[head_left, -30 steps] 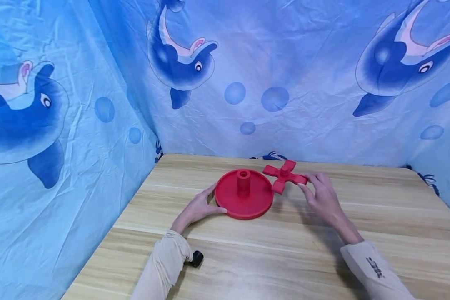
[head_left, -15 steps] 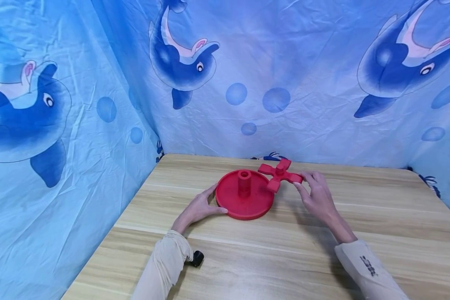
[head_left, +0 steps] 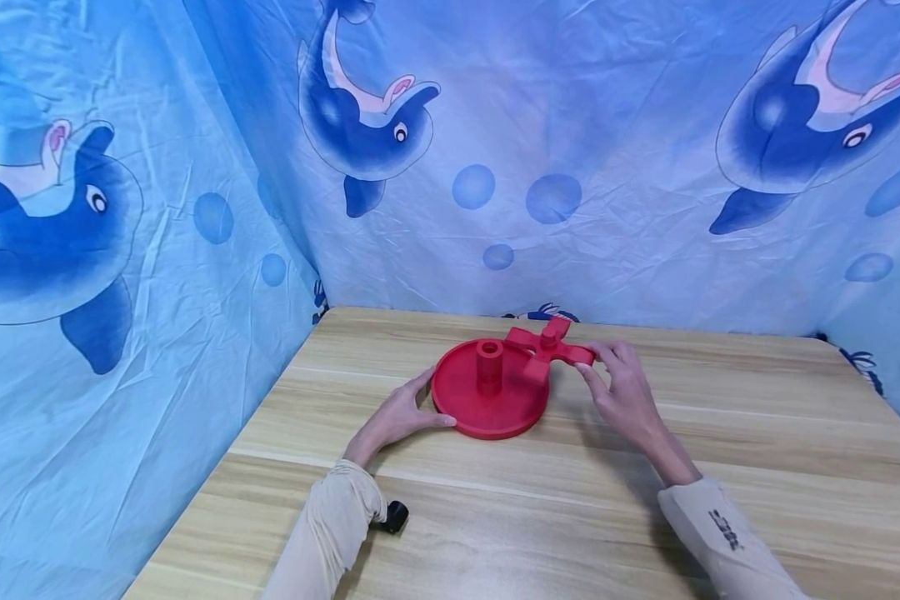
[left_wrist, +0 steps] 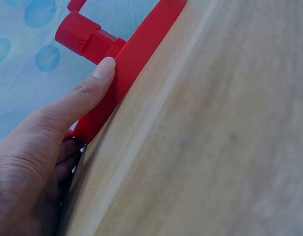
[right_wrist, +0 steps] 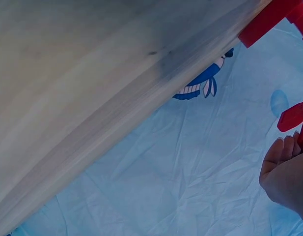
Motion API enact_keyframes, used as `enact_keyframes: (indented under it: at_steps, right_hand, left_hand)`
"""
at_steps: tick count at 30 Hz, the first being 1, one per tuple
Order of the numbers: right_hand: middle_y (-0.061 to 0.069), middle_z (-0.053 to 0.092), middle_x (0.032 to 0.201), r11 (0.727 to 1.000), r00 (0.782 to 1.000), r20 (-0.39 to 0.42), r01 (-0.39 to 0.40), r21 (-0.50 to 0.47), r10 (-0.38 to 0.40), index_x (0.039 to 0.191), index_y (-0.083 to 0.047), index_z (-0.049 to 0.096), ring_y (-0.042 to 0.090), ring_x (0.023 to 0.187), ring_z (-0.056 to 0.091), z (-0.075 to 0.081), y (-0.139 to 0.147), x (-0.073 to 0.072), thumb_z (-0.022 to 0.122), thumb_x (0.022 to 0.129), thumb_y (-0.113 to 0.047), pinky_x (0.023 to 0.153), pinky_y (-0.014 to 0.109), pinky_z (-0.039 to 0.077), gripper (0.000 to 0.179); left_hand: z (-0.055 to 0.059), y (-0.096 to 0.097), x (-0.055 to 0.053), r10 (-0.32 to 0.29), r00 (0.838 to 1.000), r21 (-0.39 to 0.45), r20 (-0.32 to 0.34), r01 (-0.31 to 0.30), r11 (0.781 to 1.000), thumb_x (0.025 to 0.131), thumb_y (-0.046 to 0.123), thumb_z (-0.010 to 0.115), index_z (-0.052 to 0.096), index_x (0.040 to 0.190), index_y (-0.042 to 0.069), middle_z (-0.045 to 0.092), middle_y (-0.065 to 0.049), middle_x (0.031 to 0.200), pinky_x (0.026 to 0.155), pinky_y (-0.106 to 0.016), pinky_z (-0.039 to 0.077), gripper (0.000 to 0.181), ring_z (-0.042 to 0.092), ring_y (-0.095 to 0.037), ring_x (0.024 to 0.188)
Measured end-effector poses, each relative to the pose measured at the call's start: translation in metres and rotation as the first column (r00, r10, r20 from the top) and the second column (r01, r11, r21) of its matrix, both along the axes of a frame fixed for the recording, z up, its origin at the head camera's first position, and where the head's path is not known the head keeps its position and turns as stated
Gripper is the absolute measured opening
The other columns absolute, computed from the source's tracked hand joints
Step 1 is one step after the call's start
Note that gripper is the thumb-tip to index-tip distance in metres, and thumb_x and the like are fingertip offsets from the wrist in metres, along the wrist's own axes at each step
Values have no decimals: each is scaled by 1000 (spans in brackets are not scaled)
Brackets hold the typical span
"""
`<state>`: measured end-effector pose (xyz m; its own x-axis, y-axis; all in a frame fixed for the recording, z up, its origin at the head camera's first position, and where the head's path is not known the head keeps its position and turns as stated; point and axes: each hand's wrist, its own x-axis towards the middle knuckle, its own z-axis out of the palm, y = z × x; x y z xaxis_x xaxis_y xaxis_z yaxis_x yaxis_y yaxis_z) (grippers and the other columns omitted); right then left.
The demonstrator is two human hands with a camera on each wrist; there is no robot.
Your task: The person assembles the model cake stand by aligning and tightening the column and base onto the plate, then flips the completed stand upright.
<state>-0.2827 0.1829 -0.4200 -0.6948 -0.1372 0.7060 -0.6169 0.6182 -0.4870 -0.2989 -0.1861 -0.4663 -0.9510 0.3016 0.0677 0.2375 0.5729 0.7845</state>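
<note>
A red round base (head_left: 487, 432) with a raised rim lies on the wooden table, a hollow post (head_left: 489, 368) upright at its centre. My left hand (head_left: 396, 420) grips the base's left edge, thumb (left_wrist: 104, 69) on the near side of the rim and fingers round the far side. My right hand (head_left: 624, 395) pinches one arm of a red four-armed cross piece (head_left: 549, 340) that has a short stub on top. In the head view the cross overlaps the base's right rear rim, right of the post. In the right wrist view, the cross (right_wrist: 292, 117) appears above the table's surface.
The wooden table (head_left: 540, 517) ends at a blue dolphin-print cloth (head_left: 615, 267) hanging behind and at the left. A small black object (head_left: 395, 517) sits at the left sleeve cuff.
My right hand has carried the cross piece leftward, from beside the base to over its right rear rim. My left hand stays at the base's left edge.
</note>
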Motion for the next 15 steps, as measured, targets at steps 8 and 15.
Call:
enact_keyframes:
  at_steps: [8,15]
  right_hand:
    - [22,61,110,999,999,20,-30,-39,31,121,8,68,37,105,53,3,-12,-1,75,92,3,81,54,47,30]
    - [20,64,108,991,996,60,-60,-116,68,117,8,70,31,100,56,10,-22,-2,72,95,2,77,43,53,23]
  left_hand:
    - [0,0,0,6,1000,-29,-4,-6,1000,77,50,90,29,165,20,36,-4,165,120,-49,32,111,29,-25,152]
    - [0,0,1,5,1000,-30,-9,-5,1000,78,52,90,29,165,19,36,-5,165,118,-51,34,111,30,-27,151]
